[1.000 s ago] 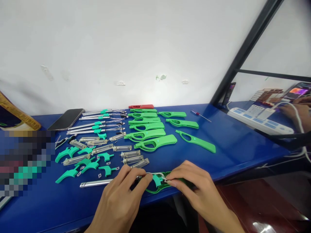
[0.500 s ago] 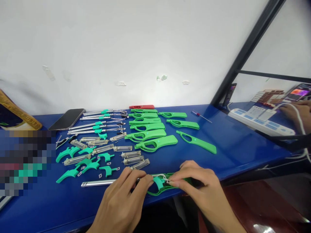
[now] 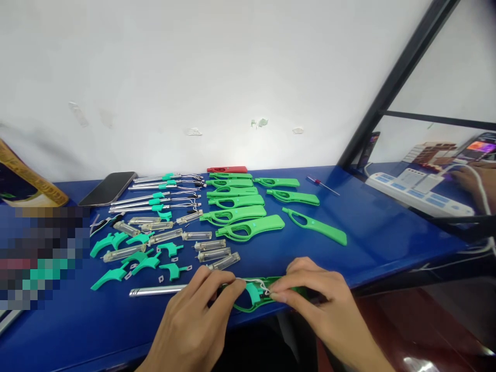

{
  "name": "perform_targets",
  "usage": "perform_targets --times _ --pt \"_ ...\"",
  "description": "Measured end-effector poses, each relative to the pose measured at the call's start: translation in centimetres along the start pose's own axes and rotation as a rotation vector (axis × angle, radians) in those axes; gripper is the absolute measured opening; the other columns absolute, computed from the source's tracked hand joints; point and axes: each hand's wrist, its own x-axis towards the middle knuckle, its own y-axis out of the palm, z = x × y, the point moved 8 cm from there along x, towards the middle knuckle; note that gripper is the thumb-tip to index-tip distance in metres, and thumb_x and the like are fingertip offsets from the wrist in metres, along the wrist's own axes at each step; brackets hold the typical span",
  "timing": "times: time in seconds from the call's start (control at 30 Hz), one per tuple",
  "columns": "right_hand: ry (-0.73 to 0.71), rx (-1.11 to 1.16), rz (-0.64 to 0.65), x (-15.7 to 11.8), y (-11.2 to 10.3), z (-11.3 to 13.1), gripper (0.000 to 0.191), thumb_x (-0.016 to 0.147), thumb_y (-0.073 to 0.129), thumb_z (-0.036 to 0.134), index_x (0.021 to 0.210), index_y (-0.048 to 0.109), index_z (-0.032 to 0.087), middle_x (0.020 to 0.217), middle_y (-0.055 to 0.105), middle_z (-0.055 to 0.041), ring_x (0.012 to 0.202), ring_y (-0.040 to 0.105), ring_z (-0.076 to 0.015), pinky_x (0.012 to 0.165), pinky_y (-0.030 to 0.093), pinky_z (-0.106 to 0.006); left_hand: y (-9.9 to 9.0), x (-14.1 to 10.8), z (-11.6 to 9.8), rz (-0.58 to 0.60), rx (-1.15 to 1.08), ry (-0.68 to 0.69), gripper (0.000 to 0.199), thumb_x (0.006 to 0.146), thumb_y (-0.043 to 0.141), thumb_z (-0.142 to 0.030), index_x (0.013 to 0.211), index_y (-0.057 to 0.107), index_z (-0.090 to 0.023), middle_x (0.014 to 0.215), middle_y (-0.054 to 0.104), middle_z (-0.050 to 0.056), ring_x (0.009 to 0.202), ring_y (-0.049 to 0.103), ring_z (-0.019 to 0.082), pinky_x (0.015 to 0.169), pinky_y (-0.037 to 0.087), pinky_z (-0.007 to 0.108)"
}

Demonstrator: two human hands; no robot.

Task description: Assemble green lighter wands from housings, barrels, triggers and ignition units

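Wires (image 3: 264, 284) sit pinched in the right grip (image 3: 323, 299) over the green shell (image 3: 301, 294); the left grip (image 3: 197, 315) clasps its front near the silver rod (image 3: 155, 292). Wire placement seems to need gentle fingers.

No text, brand or number can be read with certainty. On the gold band of the package (image 3: 33, 181) at the left, there are marks like letters, but they are too blurred. The lit phone screen (image 3: 480, 146) at the right is too small for reading. The power strip (image 3: 420, 194) carries pale blue areas without any legible word. On the silver tube (image 3: 157, 291), the dark marks near its end form no readable letter.
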Motion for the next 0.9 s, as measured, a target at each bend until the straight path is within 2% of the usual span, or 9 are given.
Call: perform_targets --times 0.33,0.5,0.63,0.9 --pt "-0.093 -0.078 -0.017 -0.21 0.16 0.4 0.012 0.095 0.082 0.021 0.101 0.084 0.032 0.086 0.083 0.0035 0.08 0.073 -0.0174 0.074 0.058 -0.028 -0.25 0.66 0.15 -0.002 -0.018 -0.035 0.048 0.098 0.044 0.01 0.123 0.071 -0.02 0.109 0.072 0.006 0.091 0.061 0.019 0.076 0.056 0.031" --pt "-0.124 -0.091 -0.005 -0.24 0.26 0.55 0.013 0.097 0.08 0.02 0.104 0.082 0.031 0.089 0.084 0.0035 0.081 0.074 -0.0178 0.075 0.059 -0.029 -0.44 0.73 0.14 -0.018 -0.024 -0.033 0.044 0.099 0.047 0.006 0.123 0.07 -0.021 0.109 0.072 0.005 0.102 0.067 0.02 0.086 0.058 0.031" --pt "-0.152 -0.1 -0.004 -0.26 0.34 0.75 0.013 0.099 0.077 0.02 0.106 0.082 0.03 0.091 0.085 0.0024 0.082 0.075 -0.0195 0.079 0.059 -0.031 -0.29 0.51 0.37 -0.011 -0.006 -0.042 0.046 0.1 0.045 0.004 0.126 0.07 -0.023 0.113 0.072 0.006 0.099 0.072 0.019 0.084 0.059 0.03" --pt "-0.17 -0.098 -0.026 -0.32 0.23 0.7 0.016 0.099 0.078 0.018 0.108 0.081 0.03 0.094 0.085 0.0032 0.083 0.076 -0.0188 0.08 0.06 -0.031 -0.45 0.5 0.12 -0.021 0.001 -0.042 0.042 0.101 0.046 0.004 0.125 0.071 -0.02 0.114 0.071 0.008 0.103 0.073 0.018 0.085 0.061 0.028"
